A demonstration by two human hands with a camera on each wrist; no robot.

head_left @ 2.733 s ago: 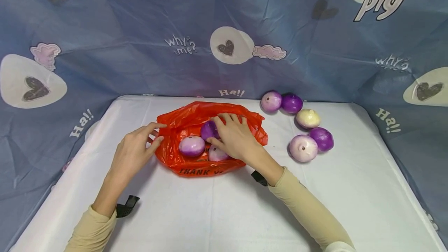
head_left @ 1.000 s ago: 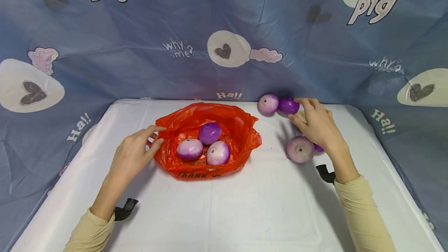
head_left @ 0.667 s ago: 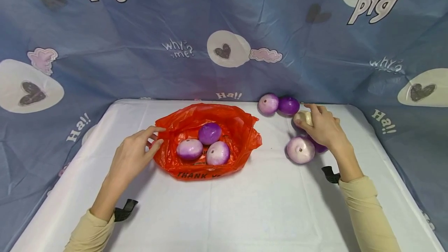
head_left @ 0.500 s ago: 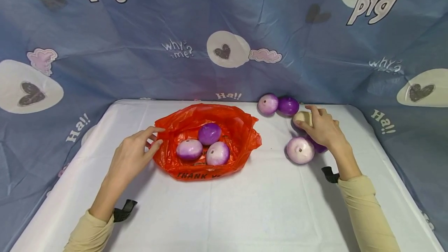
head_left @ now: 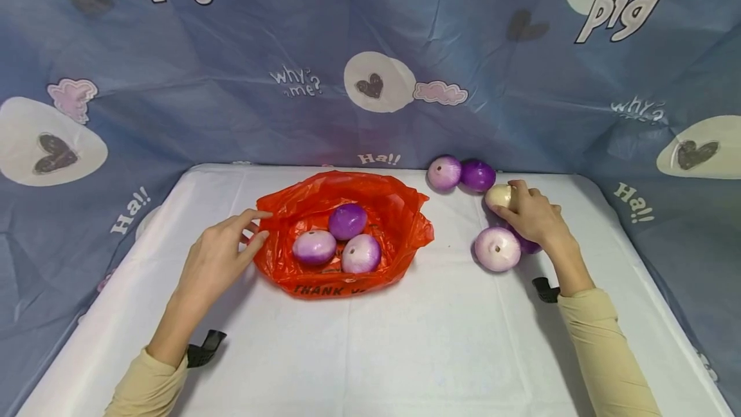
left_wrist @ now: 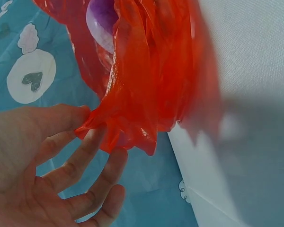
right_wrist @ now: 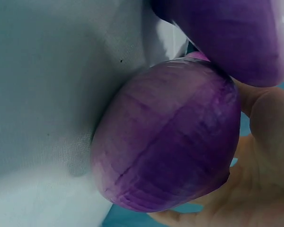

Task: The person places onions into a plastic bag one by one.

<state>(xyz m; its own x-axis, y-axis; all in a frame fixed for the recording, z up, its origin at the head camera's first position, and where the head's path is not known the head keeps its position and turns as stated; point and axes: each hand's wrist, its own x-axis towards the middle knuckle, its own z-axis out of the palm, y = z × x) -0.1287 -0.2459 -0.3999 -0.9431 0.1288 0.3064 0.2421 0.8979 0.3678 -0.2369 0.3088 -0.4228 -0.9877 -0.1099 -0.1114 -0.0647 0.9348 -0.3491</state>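
Note:
A red plastic bag (head_left: 405, 237) lies with its mouth wide, and three purple and white onions (head_left: 314, 247) rest inside it. My left hand (head_left: 222, 253) pinches the bag's left edge; in the left wrist view the thumb and fingers (left_wrist: 97, 139) meet on the plastic. At right my right hand (head_left: 535, 214) has its thumb and fingers round a pale yellow onion (head_left: 499, 197), which sits on the table. Below that hand are a whitish-purple onion (head_left: 498, 249) and a dark purple onion (head_left: 528, 244) partly hidden by it. Purple onions block the pale one in the right wrist view.
A light purple onion (head_left: 444, 173) and a deep purple onion (head_left: 478, 176) touch at the table's back edge. White cloth (head_left: 405, 352) covers the table. A blue printed curtain (head_left: 278, 121) rises behind and along both sides.
My right hand has left the bag's inside and gone right to the pale yellow onion, its fingers now round it. The left hand has stayed on the bag's edge.

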